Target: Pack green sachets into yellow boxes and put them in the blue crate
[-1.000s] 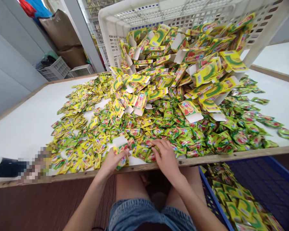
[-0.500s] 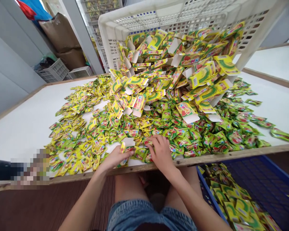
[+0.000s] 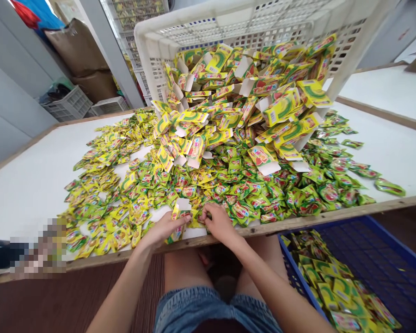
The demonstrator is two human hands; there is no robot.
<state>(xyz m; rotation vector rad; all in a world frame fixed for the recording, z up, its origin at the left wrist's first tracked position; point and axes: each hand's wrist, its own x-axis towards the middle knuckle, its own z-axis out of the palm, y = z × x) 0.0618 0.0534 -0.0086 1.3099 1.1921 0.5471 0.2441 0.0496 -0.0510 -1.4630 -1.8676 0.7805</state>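
Observation:
My left hand (image 3: 164,227) is closed around a small yellow carton (image 3: 179,212), whose white end flap stands up and open. The thumb lies across the carton's front, just above the table's wooden edge. To its right, my right hand (image 3: 219,224) is closed with its fingertips pinched together, close beside the carton but apart from it. A bit of green shows between those fingers, apparently a small packet, mostly hidden by them. Many shiny green packets (image 3: 242,206) and yellow packets (image 3: 121,231) lie heaped around both hands on the white table (image 3: 17,185).
A white plastic crate (image 3: 149,69) lies tipped toward me, spilling yellow cartons (image 3: 263,159) onto the packets. Below the table's right edge sits a blue crate (image 3: 370,231) holding filled cartons (image 3: 336,291). Another person's dark sleeve (image 3: 0,254) reaches in at the left, its hand blurred out.
My right hand has drawn back from the packets and moved left, its fingers now curled in a pinch. The carton in my left hand stands more upright and shows more. The view has shifted slightly.

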